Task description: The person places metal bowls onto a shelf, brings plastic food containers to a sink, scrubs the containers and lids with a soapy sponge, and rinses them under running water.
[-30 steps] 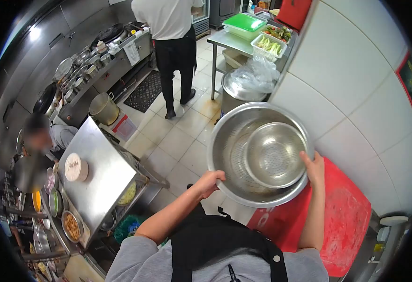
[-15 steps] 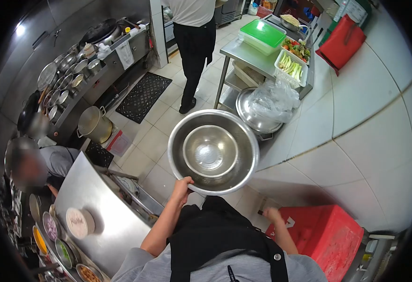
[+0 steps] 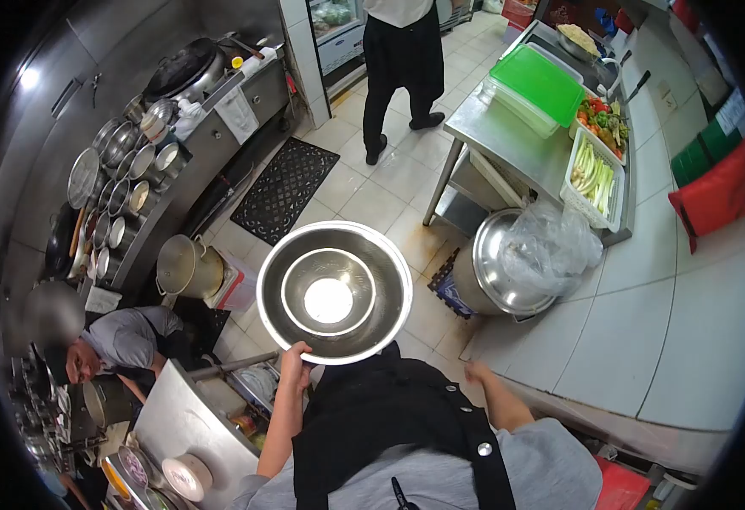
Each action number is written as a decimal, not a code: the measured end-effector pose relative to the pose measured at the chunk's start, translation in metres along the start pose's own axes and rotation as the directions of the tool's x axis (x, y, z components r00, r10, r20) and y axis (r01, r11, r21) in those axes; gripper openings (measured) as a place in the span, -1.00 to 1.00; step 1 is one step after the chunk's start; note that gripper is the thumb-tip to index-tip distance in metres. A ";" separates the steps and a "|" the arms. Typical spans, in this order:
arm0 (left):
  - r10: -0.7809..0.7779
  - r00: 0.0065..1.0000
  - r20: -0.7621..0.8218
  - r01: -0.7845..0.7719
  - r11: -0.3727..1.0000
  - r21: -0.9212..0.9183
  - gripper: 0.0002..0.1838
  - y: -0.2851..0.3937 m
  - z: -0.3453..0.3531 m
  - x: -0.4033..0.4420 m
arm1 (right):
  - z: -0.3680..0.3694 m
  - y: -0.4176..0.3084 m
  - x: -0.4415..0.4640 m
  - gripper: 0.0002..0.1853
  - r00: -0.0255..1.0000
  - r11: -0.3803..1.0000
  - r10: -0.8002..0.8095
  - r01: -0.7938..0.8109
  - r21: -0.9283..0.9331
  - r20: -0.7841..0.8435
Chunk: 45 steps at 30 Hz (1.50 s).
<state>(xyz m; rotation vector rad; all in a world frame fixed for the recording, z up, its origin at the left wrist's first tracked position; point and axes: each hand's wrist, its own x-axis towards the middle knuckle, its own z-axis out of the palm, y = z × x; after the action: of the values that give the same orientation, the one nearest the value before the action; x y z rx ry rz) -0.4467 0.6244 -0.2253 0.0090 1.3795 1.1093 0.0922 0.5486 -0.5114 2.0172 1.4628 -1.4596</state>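
My left hand is closed on the near rim of a large steel mixing bowl, its thumb over the edge. Inside sits a smaller steel bowl, which looks empty, with light glaring off its bottom. Both bowls are held out in front of my black apron, above the tiled floor. Lower to the right, beside my body, hangs my right hand; its fingers look curled, and nothing shows in them. The bowls are apart from the lidded steel pot ahead on the right.
A steel table ahead right carries a green-lidded container and a basket of cut vegetables. Left lie a black floor mat, a large pot and a steel counter. One person crouches at left; another stands ahead.
I have moved forward past the red box, which has slid mostly out of view. The bowls shift left in view, still in my left hand. The dark item by my right hand no longer shows.
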 end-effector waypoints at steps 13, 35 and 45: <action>-0.115 0.988 0.099 0.122 0.990 -0.069 -0.75 0.162 0.082 0.200 | -0.242 -0.475 0.027 -0.43 0.713 0.308 -0.654 -0.056 0.950 0.254; 0.004 0.955 0.295 -0.156 0.857 0.491 -0.26 0.307 0.376 0.481 | -0.337 -0.576 0.323 -0.85 0.990 -0.153 0.072 -0.113 0.982 0.125; -0.133 0.968 0.214 -0.127 0.476 0.870 -0.29 0.303 0.324 0.622 | -0.341 -0.562 0.510 -0.83 0.947 -0.758 0.286 0.132 0.639 0.143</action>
<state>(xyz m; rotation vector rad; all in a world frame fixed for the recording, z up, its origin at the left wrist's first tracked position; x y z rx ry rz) -0.5059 1.3574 -0.4311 0.8942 1.5686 0.2344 -0.1809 1.3311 -0.5871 2.5551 -2.0376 -2.9914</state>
